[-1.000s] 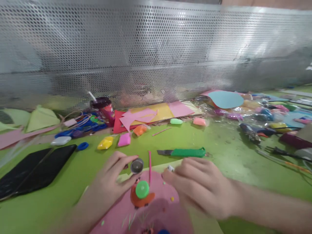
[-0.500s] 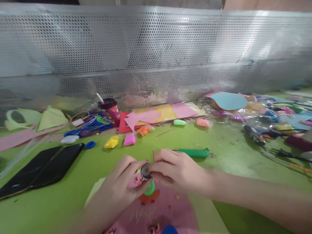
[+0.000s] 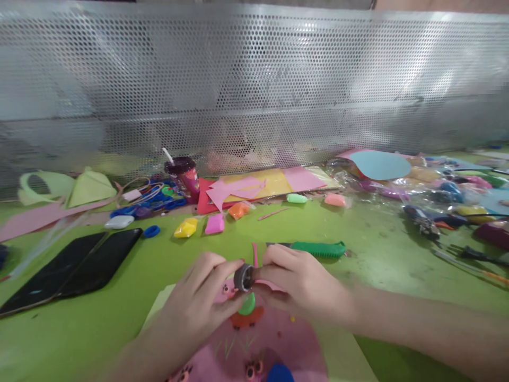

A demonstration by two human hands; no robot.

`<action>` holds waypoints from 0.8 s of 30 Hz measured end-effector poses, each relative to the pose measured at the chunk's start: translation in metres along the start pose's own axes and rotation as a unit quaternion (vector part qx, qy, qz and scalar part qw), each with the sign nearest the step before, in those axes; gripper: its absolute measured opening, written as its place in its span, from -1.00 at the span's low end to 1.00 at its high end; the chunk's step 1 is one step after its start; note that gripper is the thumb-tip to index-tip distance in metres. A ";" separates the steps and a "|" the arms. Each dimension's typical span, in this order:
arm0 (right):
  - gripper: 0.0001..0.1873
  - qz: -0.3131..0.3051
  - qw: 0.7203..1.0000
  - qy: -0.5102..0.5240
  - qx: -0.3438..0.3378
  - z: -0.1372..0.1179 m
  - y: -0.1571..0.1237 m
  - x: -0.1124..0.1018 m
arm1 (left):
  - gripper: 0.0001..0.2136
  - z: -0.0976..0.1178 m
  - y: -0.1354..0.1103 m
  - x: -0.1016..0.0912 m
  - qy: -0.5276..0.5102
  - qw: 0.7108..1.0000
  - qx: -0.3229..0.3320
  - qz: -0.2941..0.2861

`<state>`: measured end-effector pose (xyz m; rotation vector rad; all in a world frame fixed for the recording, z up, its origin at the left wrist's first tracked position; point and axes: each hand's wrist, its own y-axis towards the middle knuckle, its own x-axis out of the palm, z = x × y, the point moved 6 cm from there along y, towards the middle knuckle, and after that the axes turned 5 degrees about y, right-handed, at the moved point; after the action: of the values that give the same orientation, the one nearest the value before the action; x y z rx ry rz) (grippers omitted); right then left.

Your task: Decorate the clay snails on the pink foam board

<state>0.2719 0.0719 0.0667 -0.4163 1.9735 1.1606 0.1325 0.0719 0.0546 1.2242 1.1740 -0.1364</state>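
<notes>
Between the thumb and fingers of my left hand [image 3: 199, 297] is a small dark grey round cap [image 3: 241, 277], its open side turned to the right. My right hand [image 3: 304, 286] is closed, with its fingertips against the cap's open side; anything pinched inside is hidden. Just below the cap lies a pink round sheet [image 3: 286, 339] on pale yellow paper [image 3: 345, 355]. A green piece [image 3: 247, 304], an orange piece [image 3: 254, 317] and a blue piece [image 3: 280, 373] sit on the pink sheet, along with small eyes. Beyond my right hand rests a green-handled cutter [image 3: 320, 249].
Packets of yellow [image 3: 186, 228], magenta [image 3: 214, 224] and orange clay [image 3: 238, 210] lie ahead. A black tablet-like slab [image 3: 95, 262] and blue ring [image 3: 151, 231] are left. A lidded cup [image 3: 185, 178] stands near the perforated metal panel [image 3: 254, 79]. Wrapped materials [image 3: 449, 193] crowd the right.
The dark cap has tilted, so its side wall now shows and its opening faces right toward my right fingers. Both hands stay close together; the view has shifted slightly.
</notes>
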 end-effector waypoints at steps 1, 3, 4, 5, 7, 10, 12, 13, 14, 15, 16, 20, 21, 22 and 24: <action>-0.84 -0.002 1.000 0.013 0.011 0.001 0.000 0.000 | -0.90 0.000 -0.001 0.001 0.000 1.000 0.003 0.000; -0.86 -0.005 0.998 0.044 0.037 0.002 -0.001 0.001 | -0.87 -0.001 -0.002 0.003 -0.006 1.000 -0.004 -0.006; -0.86 -0.005 0.997 0.061 0.051 0.003 -0.001 0.002 | -0.86 -0.002 -0.002 0.003 -0.010 1.000 -0.013 -0.008; -0.86 -0.004 0.995 0.078 0.062 0.004 -0.001 0.003 | -0.86 -0.002 -0.002 0.003 -0.010 1.000 -0.019 -0.008; -0.87 -0.002 0.991 0.108 0.078 0.004 0.000 0.005 | -0.87 -0.002 -0.001 0.001 -0.002 1.000 -0.024 -0.009; -0.91 -0.003 0.985 0.151 0.083 0.003 0.002 0.007 | -0.87 -0.004 0.001 -0.003 0.004 0.999 -0.036 0.001; -0.92 -0.007 0.981 0.174 0.091 0.002 0.002 0.006 | -0.86 -0.004 0.002 -0.005 0.007 0.999 -0.045 0.009; -0.93 -0.008 0.978 0.183 0.099 0.002 0.002 0.006 | -0.87 -0.004 0.002 -0.005 0.006 0.999 -0.042 0.011; -0.94 -0.011 0.976 0.190 0.110 0.002 0.002 0.006 | -0.87 -0.004 0.001 -0.006 0.005 0.999 -0.040 0.013; -0.94 -0.014 0.973 0.197 0.122 0.002 0.002 0.006 | -0.88 -0.003 0.001 -0.006 0.002 0.999 -0.039 0.017; -0.94 -0.017 0.970 0.204 0.134 0.002 0.002 0.005 | -0.88 -0.003 0.001 -0.006 -0.003 0.999 -0.038 0.020; -0.90 -0.027 0.957 0.233 0.172 0.000 0.001 0.003 | -0.86 -0.003 -0.001 -0.006 -0.027 0.998 -0.042 0.029; -0.90 -0.029 0.954 0.241 0.177 -0.001 0.001 0.003 | -0.85 -0.003 -0.002 -0.005 -0.034 0.998 -0.038 0.030; -0.89 -0.031 0.951 0.250 0.182 -0.001 0.001 0.003 | -0.83 -0.004 -0.002 -0.005 -0.039 0.998 -0.037 0.033; -0.88 -0.031 0.944 0.267 0.190 -0.002 0.001 0.003 | -0.79 -0.004 -0.004 -0.004 -0.046 0.998 -0.039 0.034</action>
<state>0.2686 0.0710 0.0654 -0.6283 2.5638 0.6347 0.1256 0.0719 0.0553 1.1752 1.0464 -0.0933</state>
